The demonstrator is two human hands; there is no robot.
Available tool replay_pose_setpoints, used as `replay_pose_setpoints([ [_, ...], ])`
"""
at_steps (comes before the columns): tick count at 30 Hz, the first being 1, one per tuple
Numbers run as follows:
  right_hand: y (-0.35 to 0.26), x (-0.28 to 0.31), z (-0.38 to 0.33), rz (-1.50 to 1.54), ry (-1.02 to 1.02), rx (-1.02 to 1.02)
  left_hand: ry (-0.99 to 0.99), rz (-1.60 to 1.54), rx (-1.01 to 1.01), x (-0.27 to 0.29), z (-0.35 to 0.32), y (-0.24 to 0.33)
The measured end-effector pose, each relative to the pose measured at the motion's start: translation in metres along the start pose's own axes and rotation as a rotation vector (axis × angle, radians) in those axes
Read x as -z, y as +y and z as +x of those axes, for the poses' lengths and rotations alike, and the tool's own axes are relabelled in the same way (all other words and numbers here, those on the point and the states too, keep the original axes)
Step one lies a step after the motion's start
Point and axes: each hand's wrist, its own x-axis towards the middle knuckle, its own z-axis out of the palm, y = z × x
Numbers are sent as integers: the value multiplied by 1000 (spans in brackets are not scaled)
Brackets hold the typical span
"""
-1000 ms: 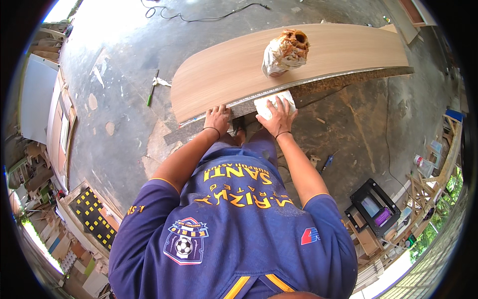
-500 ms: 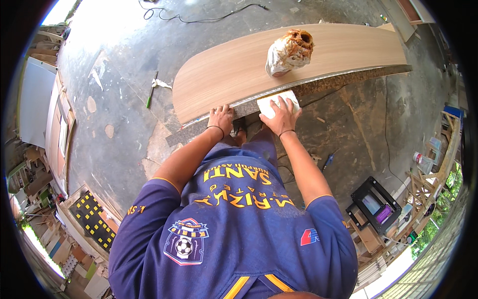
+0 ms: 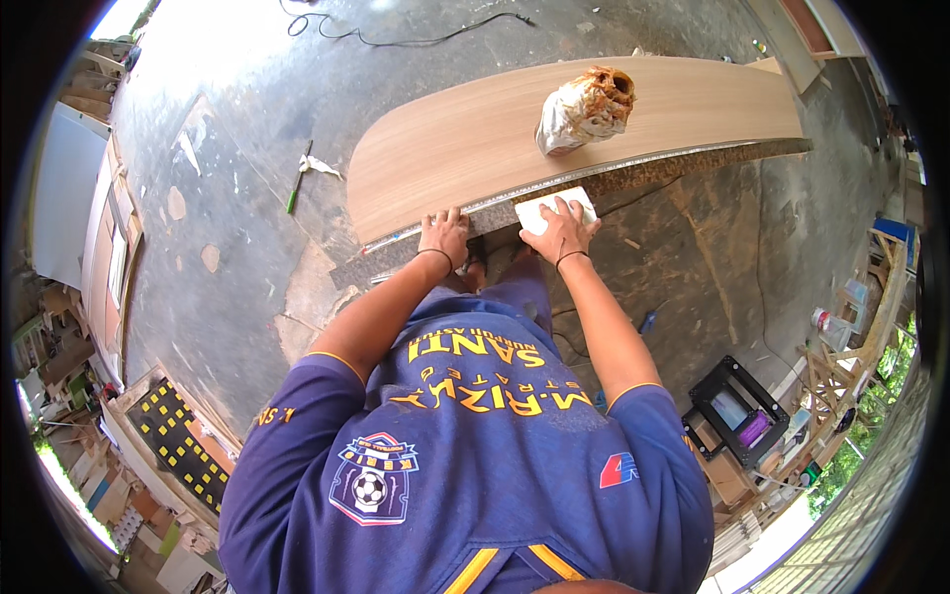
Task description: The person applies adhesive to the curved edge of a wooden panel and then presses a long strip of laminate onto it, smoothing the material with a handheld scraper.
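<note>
A long wood-grain board (image 3: 475, 139) lies flat in front of me, its near edge showing a speckled core. My left hand (image 3: 443, 236) rests on that near edge, fingers bent over it. My right hand (image 3: 560, 230) presses a white rectangular block (image 3: 554, 209) against the same edge, a little to the right. A crumpled pale bag with a rusty brown top (image 3: 586, 107) stands on the board beyond my right hand.
Grey concrete floor (image 3: 228, 247) lies all around, with a green-handled tool (image 3: 297, 183) and white scrap to the left. A black cable (image 3: 416, 35) runs at the far side. A black case (image 3: 737, 408) sits at the lower right. Stacked panels (image 3: 168, 445) stand at the left.
My right hand and the white block have slid a little to the right along the board's edge. My left hand has stayed on the edge.
</note>
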Motion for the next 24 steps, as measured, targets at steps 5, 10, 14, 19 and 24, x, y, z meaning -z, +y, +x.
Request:
replay_pose_setpoints([
  [5, 5, 2, -7, -41, -51, -30, 21, -30, 5, 4, -2, 3],
  [10, 27, -3, -40, 12, -219, -109, 59, -29, 21, -9, -1, 3],
  [14, 58, -35, -66, 260, -72, -119, 255, -99, 30, -35, -20, -21],
  [19, 84, -48, -85, 698, 79, 23, 296, -57, 337, -59, -73, -73],
  [24, 95, -54, -91, 945, -6, 30, 209, -81, 389, -59, -94, -97],
])
